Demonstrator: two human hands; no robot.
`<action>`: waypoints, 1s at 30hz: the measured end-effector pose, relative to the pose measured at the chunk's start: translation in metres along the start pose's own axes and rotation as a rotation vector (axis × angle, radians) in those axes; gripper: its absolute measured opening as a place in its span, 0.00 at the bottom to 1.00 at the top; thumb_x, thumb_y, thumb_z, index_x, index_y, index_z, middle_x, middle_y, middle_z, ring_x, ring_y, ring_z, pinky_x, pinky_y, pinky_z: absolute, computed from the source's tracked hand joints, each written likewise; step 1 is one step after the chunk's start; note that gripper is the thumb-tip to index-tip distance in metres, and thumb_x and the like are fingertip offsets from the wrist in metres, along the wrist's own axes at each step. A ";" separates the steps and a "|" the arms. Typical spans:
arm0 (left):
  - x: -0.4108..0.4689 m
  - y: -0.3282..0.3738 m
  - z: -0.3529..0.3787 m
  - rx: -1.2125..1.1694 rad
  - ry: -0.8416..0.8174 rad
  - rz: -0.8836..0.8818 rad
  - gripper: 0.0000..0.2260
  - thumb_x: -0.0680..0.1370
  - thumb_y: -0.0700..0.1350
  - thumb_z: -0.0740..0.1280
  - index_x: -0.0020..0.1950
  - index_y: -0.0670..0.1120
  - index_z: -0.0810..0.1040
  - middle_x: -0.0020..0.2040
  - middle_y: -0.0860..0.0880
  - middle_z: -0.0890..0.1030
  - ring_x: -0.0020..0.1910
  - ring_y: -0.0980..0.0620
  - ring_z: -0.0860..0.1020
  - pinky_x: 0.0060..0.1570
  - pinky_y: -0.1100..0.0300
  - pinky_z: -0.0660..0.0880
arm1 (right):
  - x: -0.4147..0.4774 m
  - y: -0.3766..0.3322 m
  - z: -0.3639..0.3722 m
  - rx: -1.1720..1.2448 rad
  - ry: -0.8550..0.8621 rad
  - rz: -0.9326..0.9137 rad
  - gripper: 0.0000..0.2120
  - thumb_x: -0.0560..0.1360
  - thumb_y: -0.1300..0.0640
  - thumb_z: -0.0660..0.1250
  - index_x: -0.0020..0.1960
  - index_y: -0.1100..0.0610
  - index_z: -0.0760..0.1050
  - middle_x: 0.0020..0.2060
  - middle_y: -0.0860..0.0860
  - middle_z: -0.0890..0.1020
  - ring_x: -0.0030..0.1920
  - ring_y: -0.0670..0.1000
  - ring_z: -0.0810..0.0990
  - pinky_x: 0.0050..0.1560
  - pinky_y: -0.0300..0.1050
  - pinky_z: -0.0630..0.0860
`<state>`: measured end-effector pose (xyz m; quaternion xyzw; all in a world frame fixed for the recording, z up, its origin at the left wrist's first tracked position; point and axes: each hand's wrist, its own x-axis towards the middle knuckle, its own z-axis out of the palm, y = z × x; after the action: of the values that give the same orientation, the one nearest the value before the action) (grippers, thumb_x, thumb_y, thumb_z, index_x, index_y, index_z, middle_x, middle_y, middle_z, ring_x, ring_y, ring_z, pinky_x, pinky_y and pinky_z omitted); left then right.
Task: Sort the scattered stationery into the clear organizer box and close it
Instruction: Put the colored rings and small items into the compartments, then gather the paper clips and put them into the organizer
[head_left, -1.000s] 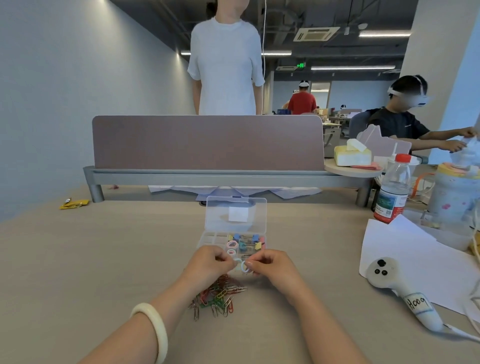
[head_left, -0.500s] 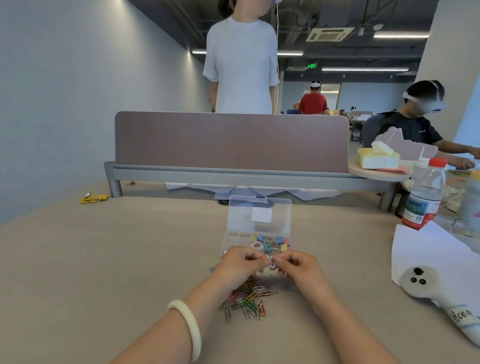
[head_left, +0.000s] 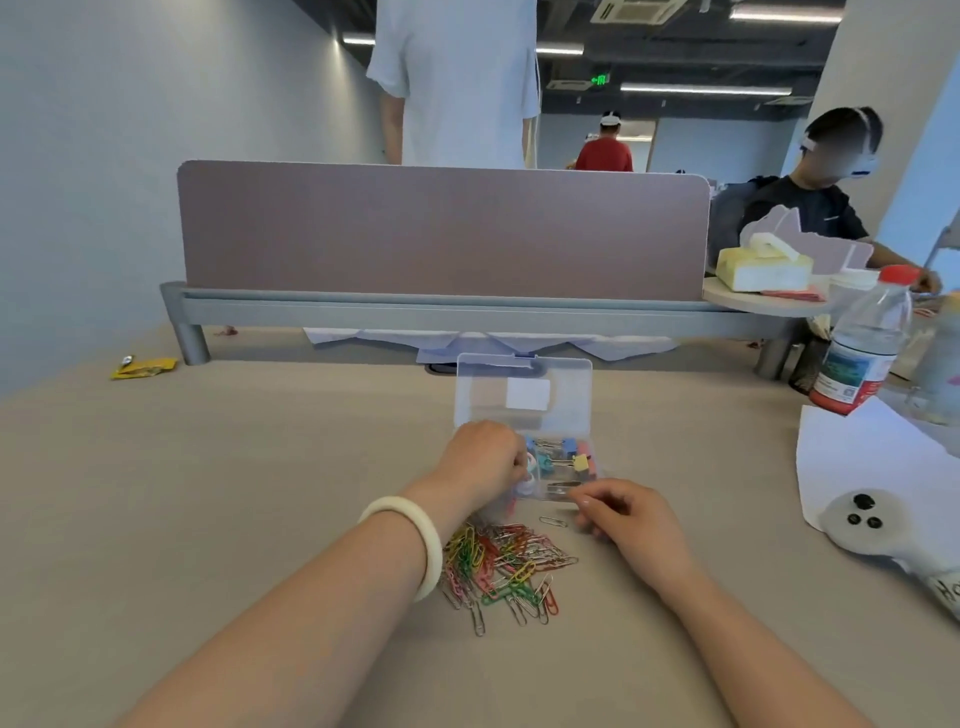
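Parted since a moment ago, the left grip (head_left: 485, 457) curls over the open organizer box's (head_left: 571, 405) left side and the right grip (head_left: 631, 519) curls at its front right corner. I cannot tell what either holds. Paper clips (head_left: 504, 564) lie heaped on the counter (head_left: 260, 493) just before the box.

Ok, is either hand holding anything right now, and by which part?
Cannot tell. The left hand curls over the left side of the clear organizer box, hiding its fingertips; the right hand curls by the box's front edge, nothing visibly pinched.
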<state>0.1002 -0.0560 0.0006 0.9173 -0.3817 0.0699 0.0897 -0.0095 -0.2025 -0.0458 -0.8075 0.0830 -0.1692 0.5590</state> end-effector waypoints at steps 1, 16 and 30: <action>0.002 0.001 0.001 0.003 -0.011 0.020 0.08 0.73 0.44 0.64 0.36 0.43 0.78 0.41 0.44 0.82 0.43 0.44 0.77 0.45 0.52 0.74 | 0.000 0.000 0.000 0.000 0.001 -0.002 0.09 0.73 0.63 0.66 0.39 0.51 0.81 0.29 0.51 0.80 0.29 0.46 0.73 0.32 0.35 0.72; 0.006 -0.007 0.001 -0.044 -0.115 0.125 0.09 0.76 0.44 0.64 0.49 0.44 0.82 0.52 0.44 0.80 0.53 0.43 0.73 0.49 0.52 0.70 | -0.003 -0.003 -0.002 -0.047 -0.003 -0.016 0.10 0.73 0.61 0.66 0.39 0.48 0.79 0.30 0.51 0.81 0.31 0.47 0.74 0.36 0.35 0.74; -0.082 -0.044 -0.003 -0.305 -0.061 -0.123 0.28 0.65 0.66 0.66 0.59 0.51 0.77 0.51 0.50 0.74 0.51 0.51 0.72 0.54 0.56 0.72 | -0.005 -0.005 -0.005 -0.714 -0.039 -0.067 0.13 0.73 0.45 0.64 0.53 0.49 0.80 0.45 0.48 0.74 0.53 0.52 0.72 0.55 0.49 0.71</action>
<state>0.0745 0.0314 -0.0169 0.9163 -0.3336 -0.0222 0.2203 -0.0166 -0.2033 -0.0404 -0.9572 0.1000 -0.1324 0.2371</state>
